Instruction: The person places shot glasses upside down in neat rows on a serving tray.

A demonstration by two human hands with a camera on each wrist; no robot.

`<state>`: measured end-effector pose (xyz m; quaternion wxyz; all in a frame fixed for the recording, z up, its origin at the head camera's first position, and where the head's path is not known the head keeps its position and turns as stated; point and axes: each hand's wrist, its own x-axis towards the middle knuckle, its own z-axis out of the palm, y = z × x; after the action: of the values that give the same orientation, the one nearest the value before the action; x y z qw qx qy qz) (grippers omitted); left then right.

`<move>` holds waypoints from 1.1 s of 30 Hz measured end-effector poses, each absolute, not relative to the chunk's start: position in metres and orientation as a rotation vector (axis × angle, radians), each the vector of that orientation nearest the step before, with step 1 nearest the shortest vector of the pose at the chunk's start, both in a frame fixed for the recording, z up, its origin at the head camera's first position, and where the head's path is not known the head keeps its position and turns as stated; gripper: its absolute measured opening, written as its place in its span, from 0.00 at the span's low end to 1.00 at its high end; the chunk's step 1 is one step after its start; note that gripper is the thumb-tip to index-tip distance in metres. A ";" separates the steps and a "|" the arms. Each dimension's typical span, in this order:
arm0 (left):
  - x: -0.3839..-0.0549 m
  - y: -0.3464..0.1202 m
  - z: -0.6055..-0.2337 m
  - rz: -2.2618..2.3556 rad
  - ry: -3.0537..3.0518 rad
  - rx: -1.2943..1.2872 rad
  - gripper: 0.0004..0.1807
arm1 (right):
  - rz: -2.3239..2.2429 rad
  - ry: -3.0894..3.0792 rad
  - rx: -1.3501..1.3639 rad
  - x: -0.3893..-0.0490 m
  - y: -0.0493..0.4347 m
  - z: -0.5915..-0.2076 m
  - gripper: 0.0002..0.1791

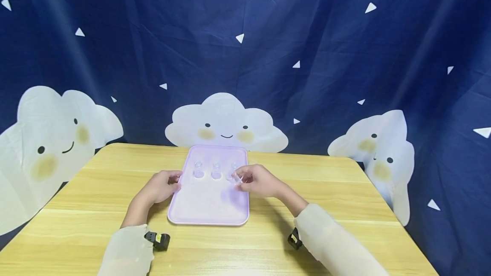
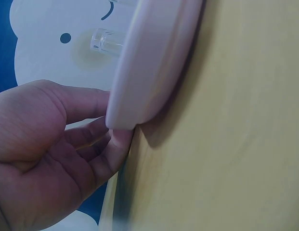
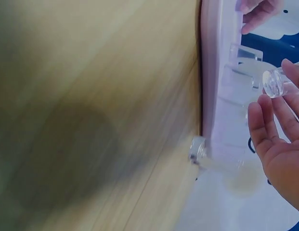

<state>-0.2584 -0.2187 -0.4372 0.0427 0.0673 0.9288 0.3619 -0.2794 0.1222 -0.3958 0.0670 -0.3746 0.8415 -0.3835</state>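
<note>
A pale lilac tray (image 1: 205,205) lies on the wooden table, and my left hand (image 1: 163,186) grips its left edge. Seen from the left wrist, the fingers and thumb meet the rim near a rounded corner. Over the right part of the tray, my right hand (image 1: 261,181) pinches a small clear jar (image 3: 273,83) by thumb and fingertips, its round end facing the camera in the right wrist view. Two clear little vessels (image 1: 198,171) (image 1: 216,171) stand in a row on the tray. Beside my right fingertips is a third (image 1: 234,167), partly hidden.
The wooden table (image 1: 326,191) reaches past the tray on both sides. A dark blue curtain (image 1: 268,54) with white smiling clouds hangs behind it. In the right wrist view, a blurred silvery round piece (image 3: 197,149) shows by the tray's edge.
</note>
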 end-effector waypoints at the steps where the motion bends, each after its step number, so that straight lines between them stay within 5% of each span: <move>1: -0.258 -0.219 -0.437 1.105 2.842 0.211 0.24 | -1.158 2.532 -1.131 -0.279 0.120 -0.396 0.14; 33: -0.259 -0.220 -0.439 1.118 2.836 0.208 0.25 | -1.058 2.608 -1.087 -0.285 0.059 -0.403 0.17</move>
<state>-0.2595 -0.2198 -0.4390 0.0429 0.0681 0.9274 0.3654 -0.2852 0.0591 -0.4034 0.0624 -0.3595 0.8627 -0.3500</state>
